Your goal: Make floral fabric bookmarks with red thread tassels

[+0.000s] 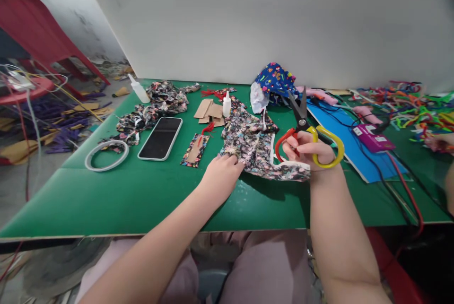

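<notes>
Dark floral fabric (pixel 248 141) with white edging lies crumpled in front of me. My left hand (pixel 225 171) is closed on its near left edge, fingers curled into the cloth. In my right hand (pixel 312 149) is a pair of scissors (pixel 301 122) with one red and one yellow handle, blades parted and pointing up and away. The right end of the fabric reaches this hand; whether its fingers also pinch the cloth, I cannot tell. Left of the fabric lies a small floral-edged card (pixel 193 151) with a red tassel (pixel 208 128).
Around lie a phone (pixel 161 138), a tape roll (pixel 107 169), brown card pieces (pixel 205 109), glue bottles (pixel 227 105) (pixel 140 90), more floral cloth (pixel 166 98), and blue printed cloth (pixel 275 79). At right are a purple power strip (pixel 374 139), cables, a blue sheet (pixel 340 129), and another person's hand (pixel 440 143).
</notes>
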`<state>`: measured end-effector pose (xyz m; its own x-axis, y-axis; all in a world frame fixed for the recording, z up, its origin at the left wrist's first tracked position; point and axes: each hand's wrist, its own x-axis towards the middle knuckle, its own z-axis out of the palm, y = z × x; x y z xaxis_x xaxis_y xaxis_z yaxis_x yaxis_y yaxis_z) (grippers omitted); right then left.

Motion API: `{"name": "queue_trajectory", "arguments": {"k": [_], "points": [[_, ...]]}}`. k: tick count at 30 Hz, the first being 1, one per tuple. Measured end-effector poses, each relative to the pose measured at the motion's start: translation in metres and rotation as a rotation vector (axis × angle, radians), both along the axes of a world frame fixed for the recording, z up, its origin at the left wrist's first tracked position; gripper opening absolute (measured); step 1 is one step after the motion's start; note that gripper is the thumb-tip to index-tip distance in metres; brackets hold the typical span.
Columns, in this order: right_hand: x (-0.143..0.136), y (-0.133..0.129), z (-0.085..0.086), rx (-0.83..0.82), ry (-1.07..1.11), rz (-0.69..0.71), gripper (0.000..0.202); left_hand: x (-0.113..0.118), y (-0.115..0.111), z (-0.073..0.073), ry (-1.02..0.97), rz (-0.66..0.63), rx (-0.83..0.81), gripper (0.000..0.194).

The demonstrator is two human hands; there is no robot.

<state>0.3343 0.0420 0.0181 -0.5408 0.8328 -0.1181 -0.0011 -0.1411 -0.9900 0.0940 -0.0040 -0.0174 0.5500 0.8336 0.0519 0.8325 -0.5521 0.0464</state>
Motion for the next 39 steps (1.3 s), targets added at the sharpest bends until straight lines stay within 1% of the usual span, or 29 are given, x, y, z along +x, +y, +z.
{"name": "queue_trajectory", "arguments": {"k": [3,5,7,9,12,14,17,19,22,25,28,30,34,36,39], "points": [[0.011,-0.001,-0.008,-0.033,-0.04,0.105,0.033,-0.011,-0.012,0.011,0.041,-0.029,-0.087,0.024],[0.015,-0.002,-0.012,-0.034,-0.058,0.165,0.038,-0.017,-0.018,0.018,0.049,-0.025,-0.167,0.021],[0.016,-0.003,-0.012,-0.026,-0.048,0.195,0.043,-0.02,-0.02,0.023,0.033,-0.021,-0.207,0.021],[0.011,-0.003,-0.009,-0.01,-0.047,0.169,0.043,-0.02,-0.018,0.024,0.0,-0.02,-0.179,0.026],[-0.002,0.003,-0.006,0.055,-0.131,0.08,0.036,-0.015,-0.014,0.015,-0.064,-0.033,-0.098,0.03],[-0.01,0.008,-0.009,0.146,-0.287,0.009,0.028,-0.009,-0.013,0.006,-0.104,-0.056,-0.071,0.032],[-0.017,0.018,-0.021,0.279,-0.68,-0.117,0.023,-0.002,-0.014,-0.006,-0.132,-0.062,-0.053,0.038],[-0.017,0.022,-0.029,0.368,-0.892,-0.161,0.024,-0.001,-0.015,-0.01,-0.132,-0.047,-0.047,0.041],[-0.018,0.025,-0.035,0.468,-1.036,-0.17,0.023,-0.003,-0.013,-0.01,-0.123,-0.03,-0.052,0.041],[-0.021,0.026,-0.036,0.51,-1.17,-0.166,0.021,-0.004,-0.013,-0.008,-0.105,0.002,-0.034,0.041],[-0.024,0.029,-0.038,0.521,-1.297,-0.178,0.021,0.003,-0.018,-0.005,-0.103,0.02,0.006,0.04],[-0.025,0.031,-0.042,0.522,-1.348,-0.194,0.023,0.013,-0.027,-0.005,-0.119,-0.031,0.009,0.038],[-0.027,0.036,-0.049,0.531,-1.367,-0.22,0.027,0.043,-0.054,-0.011,-0.157,-0.285,-0.022,0.037],[-0.028,0.037,-0.052,0.546,-1.358,-0.236,0.029,0.056,-0.065,-0.018,-0.175,-0.341,-0.031,0.039],[-0.03,0.039,-0.056,0.553,-1.332,-0.25,0.029,0.068,-0.073,-0.028,-0.187,-0.365,-0.043,0.046]]}}
